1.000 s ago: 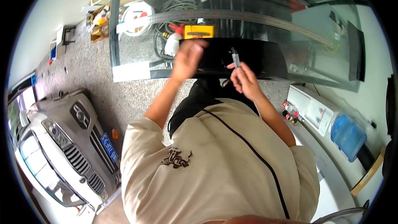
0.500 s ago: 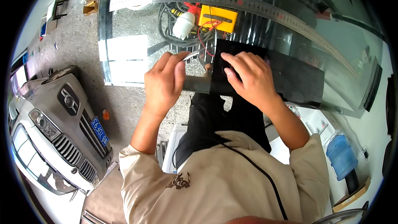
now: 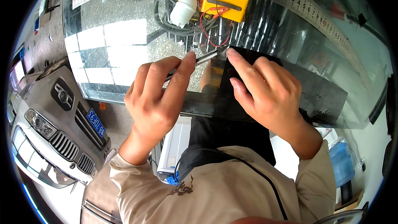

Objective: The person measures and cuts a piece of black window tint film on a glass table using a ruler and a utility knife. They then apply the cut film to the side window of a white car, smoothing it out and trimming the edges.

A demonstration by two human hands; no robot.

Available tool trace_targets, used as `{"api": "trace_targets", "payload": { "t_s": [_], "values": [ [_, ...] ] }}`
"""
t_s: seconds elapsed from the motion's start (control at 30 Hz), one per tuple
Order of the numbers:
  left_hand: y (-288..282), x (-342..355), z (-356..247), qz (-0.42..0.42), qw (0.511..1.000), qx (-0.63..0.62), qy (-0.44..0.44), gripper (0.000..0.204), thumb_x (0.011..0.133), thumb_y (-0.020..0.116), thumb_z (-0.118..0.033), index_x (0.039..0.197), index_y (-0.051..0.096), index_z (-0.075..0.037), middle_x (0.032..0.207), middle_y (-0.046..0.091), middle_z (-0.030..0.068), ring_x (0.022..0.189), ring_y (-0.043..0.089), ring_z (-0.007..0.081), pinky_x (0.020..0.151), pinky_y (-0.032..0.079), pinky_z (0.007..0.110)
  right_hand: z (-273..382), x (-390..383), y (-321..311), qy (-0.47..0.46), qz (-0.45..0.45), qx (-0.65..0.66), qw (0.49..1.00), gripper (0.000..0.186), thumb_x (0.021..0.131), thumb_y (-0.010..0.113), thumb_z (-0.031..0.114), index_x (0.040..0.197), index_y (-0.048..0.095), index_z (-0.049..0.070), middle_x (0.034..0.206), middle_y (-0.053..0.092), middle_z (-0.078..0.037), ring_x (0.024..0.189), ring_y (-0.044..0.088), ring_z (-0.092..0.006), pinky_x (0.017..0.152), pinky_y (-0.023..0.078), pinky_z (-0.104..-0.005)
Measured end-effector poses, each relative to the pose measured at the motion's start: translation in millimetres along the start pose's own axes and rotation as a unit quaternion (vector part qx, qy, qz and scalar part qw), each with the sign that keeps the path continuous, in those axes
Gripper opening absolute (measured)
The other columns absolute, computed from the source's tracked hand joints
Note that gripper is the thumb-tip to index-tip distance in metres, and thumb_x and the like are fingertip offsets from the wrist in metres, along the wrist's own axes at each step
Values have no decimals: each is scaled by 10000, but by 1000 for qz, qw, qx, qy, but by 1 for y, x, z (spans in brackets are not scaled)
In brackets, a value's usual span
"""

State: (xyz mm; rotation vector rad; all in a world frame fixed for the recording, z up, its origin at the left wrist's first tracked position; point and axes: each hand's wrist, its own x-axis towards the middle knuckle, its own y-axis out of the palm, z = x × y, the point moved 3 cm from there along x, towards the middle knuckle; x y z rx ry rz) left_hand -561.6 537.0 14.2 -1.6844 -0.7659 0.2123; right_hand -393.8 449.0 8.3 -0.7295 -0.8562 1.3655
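Note:
My left hand [image 3: 155, 89] grips a slim silver craft knife [image 3: 206, 58], pinched between thumb and fingers. Its dark blade points up and right, with the tip at the top left corner of a black film sheet [image 3: 315, 84]. The sheet lies on a glass tabletop [image 3: 99, 93]. On the sheet rests my right hand [image 3: 271, 89], forefinger stretched out to that same corner, close beside the blade. Its thumb stands apart from the forefinger, and nothing shows between them. My right palm and fingers cover part of the sheet.
A long steel ruler [image 3: 309, 5] crosses the far side of the glass. Beneath or behind the glass show a yellow device [image 3: 232, 7], a white bulb-shaped part [image 3: 183, 11] and coiled cables [image 3: 159, 10]. A silver car [image 3: 62, 120] stands left; a blue water bottle [image 3: 342, 164] is at right.
The view has come closer to the glass. My left hand has brought the knife's tip rightward to the film's corner. My right forefinger has shifted to that corner too.

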Motion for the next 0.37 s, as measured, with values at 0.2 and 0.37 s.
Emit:
{"api": "trace_targets", "payload": {
  "t_s": [0.2,0.37],
  "values": [
    [3,-2,-7,11,1000,6,2,339,662,711,-58,1000,690,-79,839,577,-7,623,530,123,485,427,242,-1,-1,0,-1,0,4,1000,488,679,712,90,1160,630,107,670,443,-29,522,479,-171,470,425,-309],
    [4,-3,-8,19,1000,15,14,350,667,701,-58,1017,684,-79,875,584,-6,625,530,117,486,428,234,-2,-2,2,2,-3,11,1000,495,680,712,92,1167,625,110,675,445,-32,523,481,-176,471,426,-313]
  ]
}}
